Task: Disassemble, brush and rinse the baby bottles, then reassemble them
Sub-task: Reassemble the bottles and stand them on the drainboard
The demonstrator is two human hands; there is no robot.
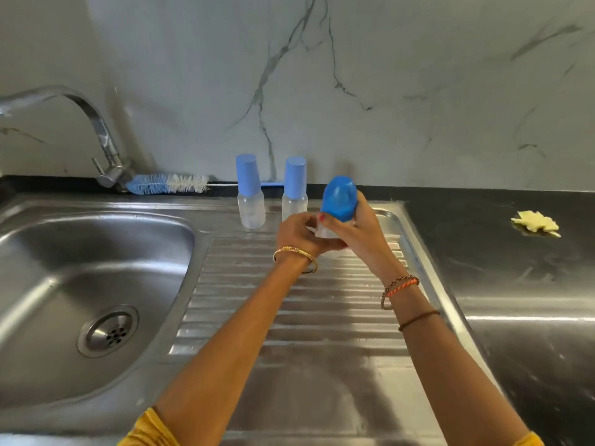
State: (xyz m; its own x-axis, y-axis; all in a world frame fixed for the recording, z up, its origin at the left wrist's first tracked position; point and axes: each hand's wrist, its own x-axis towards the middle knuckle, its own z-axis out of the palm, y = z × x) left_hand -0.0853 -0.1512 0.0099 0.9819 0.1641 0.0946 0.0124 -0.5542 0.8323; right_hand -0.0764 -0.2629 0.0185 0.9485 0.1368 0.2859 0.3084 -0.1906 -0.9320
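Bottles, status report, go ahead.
Both hands on third bottle: left hand grips body, right hand grips blue cap. Two capped bottles standing behind. Nothing blocking.

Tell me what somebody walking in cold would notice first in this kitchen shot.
Most likely the blue-capped bottle held up over the ridged draining board, with the right hand round its cap end and the left hand on its clear base. Next come the two bottles standing upright behind it near the wall, and the blue and white brush lying by the tap beside the sink.
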